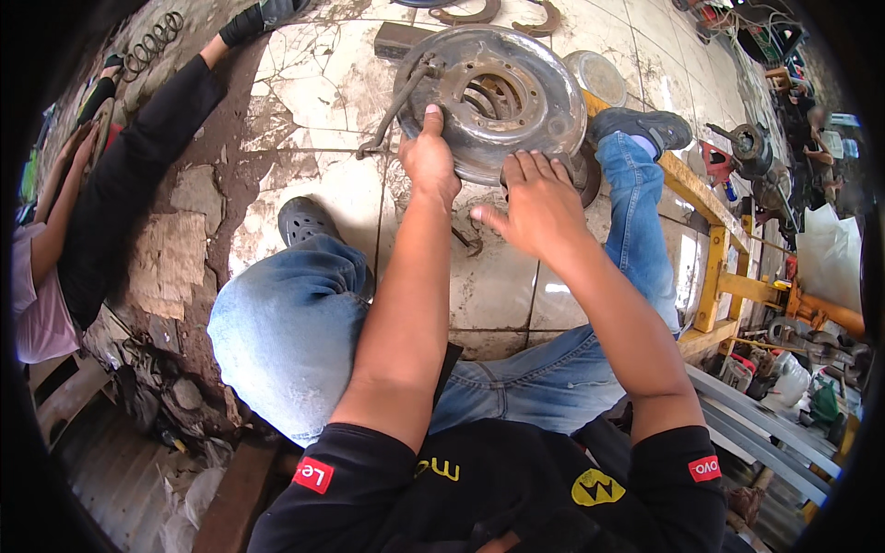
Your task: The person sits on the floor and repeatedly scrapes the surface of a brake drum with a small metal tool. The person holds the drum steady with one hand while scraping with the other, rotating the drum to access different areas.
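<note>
Shirt (516, 475), left grip (430, 161), right grip (541, 203), both touching disc (509, 140)

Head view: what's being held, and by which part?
The left hand holds the round metal plate by its near-left rim, thumb on top; the right hand is at its near edge, grip unclear.

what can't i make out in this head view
In the head view:
- Left hand: all but the thumb, its other fingers hidden by the round metal plate.
- Right hand: palm, hidden by the back of the hand.
- Other person in a pale pink shirt: head, cut off by the fisheye's left rim.
- Dark blue object: mostly cut off by the top edge.
</note>
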Demonstrator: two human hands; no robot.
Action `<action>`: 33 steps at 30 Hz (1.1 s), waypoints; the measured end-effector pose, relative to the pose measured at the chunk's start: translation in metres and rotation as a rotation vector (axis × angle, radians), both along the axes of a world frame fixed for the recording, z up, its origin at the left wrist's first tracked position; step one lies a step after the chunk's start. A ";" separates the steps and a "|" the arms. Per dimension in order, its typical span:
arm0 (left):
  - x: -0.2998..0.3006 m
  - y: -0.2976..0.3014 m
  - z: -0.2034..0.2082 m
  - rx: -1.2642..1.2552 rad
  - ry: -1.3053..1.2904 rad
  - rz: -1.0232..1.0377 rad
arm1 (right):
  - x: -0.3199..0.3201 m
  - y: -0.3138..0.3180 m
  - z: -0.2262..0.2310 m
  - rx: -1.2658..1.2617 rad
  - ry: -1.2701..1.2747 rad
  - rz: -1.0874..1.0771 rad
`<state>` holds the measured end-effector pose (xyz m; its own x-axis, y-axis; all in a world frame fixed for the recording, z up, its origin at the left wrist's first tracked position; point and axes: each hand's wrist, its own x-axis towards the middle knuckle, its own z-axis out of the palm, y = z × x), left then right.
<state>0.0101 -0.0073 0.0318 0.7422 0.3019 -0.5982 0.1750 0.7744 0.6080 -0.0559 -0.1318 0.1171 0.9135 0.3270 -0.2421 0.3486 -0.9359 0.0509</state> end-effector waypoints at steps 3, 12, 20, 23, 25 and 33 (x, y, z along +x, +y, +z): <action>0.000 -0.001 0.002 0.022 0.014 0.001 | 0.002 0.004 0.010 0.005 0.076 0.009; 0.003 0.002 -0.001 0.019 0.002 0.001 | 0.009 -0.002 0.009 0.049 0.120 0.007; 0.002 0.005 -0.004 -0.036 -0.066 -0.035 | 0.007 0.002 0.015 0.219 0.128 -0.047; 0.003 0.004 -0.004 -0.017 -0.056 -0.012 | 0.003 -0.004 0.012 0.341 0.102 -0.074; 0.003 0.002 -0.001 -0.004 -0.013 -0.005 | 0.009 -0.006 0.014 0.388 0.183 -0.147; 0.000 0.002 0.005 -0.012 -0.031 0.009 | 0.009 -0.009 0.010 0.453 0.179 -0.157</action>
